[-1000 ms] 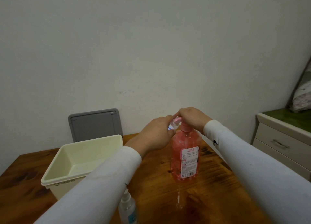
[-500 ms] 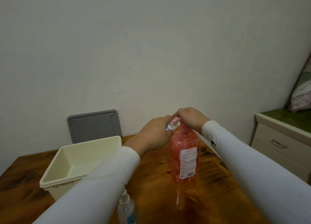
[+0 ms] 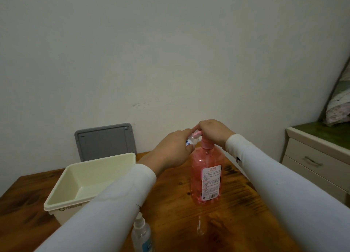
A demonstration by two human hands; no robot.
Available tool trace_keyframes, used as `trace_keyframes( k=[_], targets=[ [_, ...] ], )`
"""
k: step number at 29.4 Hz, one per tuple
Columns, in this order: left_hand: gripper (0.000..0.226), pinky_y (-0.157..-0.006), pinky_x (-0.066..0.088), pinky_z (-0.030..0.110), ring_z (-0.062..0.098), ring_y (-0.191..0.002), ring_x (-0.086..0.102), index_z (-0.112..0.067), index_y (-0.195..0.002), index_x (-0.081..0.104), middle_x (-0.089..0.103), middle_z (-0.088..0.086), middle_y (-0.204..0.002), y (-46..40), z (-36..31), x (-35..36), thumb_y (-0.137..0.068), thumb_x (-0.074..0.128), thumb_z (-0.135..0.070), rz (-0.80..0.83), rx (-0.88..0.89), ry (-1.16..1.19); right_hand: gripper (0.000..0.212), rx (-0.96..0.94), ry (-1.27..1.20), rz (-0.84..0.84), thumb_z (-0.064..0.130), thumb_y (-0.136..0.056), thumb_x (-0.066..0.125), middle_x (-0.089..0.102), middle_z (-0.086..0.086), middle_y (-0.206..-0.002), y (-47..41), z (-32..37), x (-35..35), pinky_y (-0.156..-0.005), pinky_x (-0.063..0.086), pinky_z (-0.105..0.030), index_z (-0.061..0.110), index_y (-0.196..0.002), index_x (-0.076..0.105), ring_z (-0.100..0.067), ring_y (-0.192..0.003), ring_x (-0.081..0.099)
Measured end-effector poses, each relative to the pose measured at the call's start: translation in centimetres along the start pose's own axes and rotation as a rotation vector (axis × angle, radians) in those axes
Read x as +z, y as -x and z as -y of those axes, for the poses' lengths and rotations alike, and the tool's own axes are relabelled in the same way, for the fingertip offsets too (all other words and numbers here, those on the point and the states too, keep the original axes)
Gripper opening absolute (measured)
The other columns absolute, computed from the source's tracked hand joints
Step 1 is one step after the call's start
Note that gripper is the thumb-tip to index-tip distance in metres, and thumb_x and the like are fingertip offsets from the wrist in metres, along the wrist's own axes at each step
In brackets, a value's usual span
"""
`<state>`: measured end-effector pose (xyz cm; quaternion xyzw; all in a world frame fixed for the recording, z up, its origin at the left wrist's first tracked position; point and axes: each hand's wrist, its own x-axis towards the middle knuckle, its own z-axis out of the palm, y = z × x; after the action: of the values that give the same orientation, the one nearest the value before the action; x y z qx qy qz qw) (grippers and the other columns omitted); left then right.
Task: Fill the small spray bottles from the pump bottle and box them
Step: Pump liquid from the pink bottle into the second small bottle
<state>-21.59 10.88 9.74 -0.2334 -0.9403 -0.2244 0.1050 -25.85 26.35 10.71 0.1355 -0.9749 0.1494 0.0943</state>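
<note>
Pressing the pump bottle (image 3: 206, 178) head, the right hand (image 3: 213, 131) curls over it while the left hand (image 3: 174, 150) grips a small spray bottle (image 3: 191, 139), mouth tilted up beneath the spout, left of the pump.

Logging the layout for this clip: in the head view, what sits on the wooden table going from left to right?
Cream box → capped small spray bottle at the near edge → left hand holding a small bottle at the spout → pink pump bottle, with the right hand on its pump.
</note>
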Motion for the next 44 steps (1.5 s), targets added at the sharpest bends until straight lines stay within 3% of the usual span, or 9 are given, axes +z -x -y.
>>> trace_keyframes(
  k=[4, 11, 15, 18, 24, 29, 33, 40, 44],
  targets=[
    [0.034, -0.075, 0.04, 0.027, 0.02, -0.097, 0.056, -0.021, -0.128, 0.049, 0.061, 0.005, -0.117, -0.1, -0.2, 0.2, -0.095, 0.054, -0.029, 0.012, -0.007, -0.003, 0.035, 0.028, -0.058, 0.014, 0.002, -0.089, 0.048, 0.061, -0.016, -0.122, 0.0, -0.2, 0.1, -0.092, 0.048, -0.035, 0.006, -0.12, 0.063, -0.028, -0.108, 0.058],
    [0.034, -0.075, 0.04, 0.027, 0.017, -0.094, 0.053, -0.021, -0.128, 0.049, 0.061, 0.003, -0.118, -0.2, -0.4, -0.8, -0.095, 0.054, -0.029, 0.002, 0.012, -0.018, 0.035, 0.194, -0.468, -0.011, 0.016, -0.093, 0.039, 0.06, -0.026, -0.12, 0.2, 0.2, -1.0, -0.095, 0.046, -0.051, 0.005, -0.105, 0.07, -0.045, -0.116, 0.052],
    [0.034, -0.074, 0.039, 0.026, 0.016, -0.092, 0.053, -0.021, -0.128, 0.05, 0.062, 0.003, -0.117, -0.1, -0.2, -0.1, -0.095, 0.055, -0.029, 0.001, 0.004, -0.002, 0.032, 0.212, -0.466, -0.01, 0.008, -0.09, 0.044, 0.063, -0.023, -0.118, 0.5, 0.5, -0.3, -0.087, 0.048, -0.04, 0.005, -0.113, 0.067, -0.04, -0.111, 0.057],
    [0.034, -0.076, 0.043, 0.028, 0.02, -0.097, 0.056, -0.021, -0.128, 0.05, 0.062, 0.004, -0.117, 0.0, -0.2, 0.1, -0.095, 0.055, -0.03, 0.01, -0.003, 0.003, 0.041, 0.185, -0.347, 0.003, -0.006, -0.082, 0.048, 0.064, -0.018, -0.115, 0.5, 0.3, 0.2, -0.092, 0.049, -0.039, 0.004, -0.119, 0.063, -0.029, -0.103, 0.06],
    [0.035, -0.074, 0.039, 0.027, 0.019, -0.095, 0.054, -0.02, -0.129, 0.049, 0.061, 0.005, -0.117, -0.1, -0.4, -0.7, -0.096, 0.053, -0.029, 0.007, 0.018, -0.019, 0.033, 0.229, -0.541, -0.029, 0.013, -0.092, 0.041, 0.062, -0.024, -0.119, 0.5, 0.4, -0.9, -0.088, 0.047, -0.044, 0.007, -0.108, 0.07, -0.042, -0.113, 0.054],
    [0.036, -0.072, 0.037, 0.025, 0.016, -0.09, 0.051, -0.022, -0.13, 0.048, 0.061, 0.003, -0.117, -0.1, -0.2, -0.4, -0.095, 0.054, -0.029, -0.004, 0.015, 0.0, 0.035, 0.167, -0.336, 0.004, 0.006, -0.092, 0.042, 0.062, -0.013, -0.121, 0.4, 0.6, -0.7, -0.089, 0.048, -0.033, 0.009, -0.117, 0.066, -0.026, -0.107, 0.057],
    [0.037, -0.077, 0.043, 0.027, 0.019, -0.097, 0.056, -0.023, -0.13, 0.049, 0.062, 0.003, -0.118, -0.2, 0.1, 0.2, -0.095, 0.055, -0.031, 0.009, 0.0, 0.008, 0.037, 0.126, -0.256, 0.033, 0.01, -0.093, 0.037, 0.064, -0.009, -0.12, 0.3, 0.3, -0.3, -0.072, 0.043, -0.024, 0.011, -0.113, 0.068, -0.02, -0.098, 0.058],
    [0.035, -0.072, 0.044, 0.027, 0.018, -0.09, 0.053, -0.022, -0.128, 0.049, 0.061, 0.003, -0.116, -0.1, 0.1, -0.7, -0.094, 0.056, -0.03, 0.0, -0.003, 0.014, 0.038, 0.108, -0.171, 0.04, 0.005, -0.096, 0.04, 0.054, -0.011, -0.135, 1.1, 1.3, -2.0, -0.104, 0.039, -0.032, 0.007, -0.131, 0.056, -0.024, -0.125, 0.048],
    [0.036, -0.078, 0.051, 0.033, 0.019, -0.09, 0.057, -0.021, -0.126, 0.048, 0.061, 0.003, -0.115, 0.4, 0.2, -1.0, -0.093, 0.057, -0.031, 0.007, -0.046, 0.044, 0.04, 0.14, -0.235, 0.014, 0.005, -0.099, 0.033, 0.05, -0.014, -0.138, 1.7, 1.8, -2.5, -0.106, 0.038, -0.033, 0.003, -0.135, 0.049, -0.026, -0.125, 0.047]
  ],
)
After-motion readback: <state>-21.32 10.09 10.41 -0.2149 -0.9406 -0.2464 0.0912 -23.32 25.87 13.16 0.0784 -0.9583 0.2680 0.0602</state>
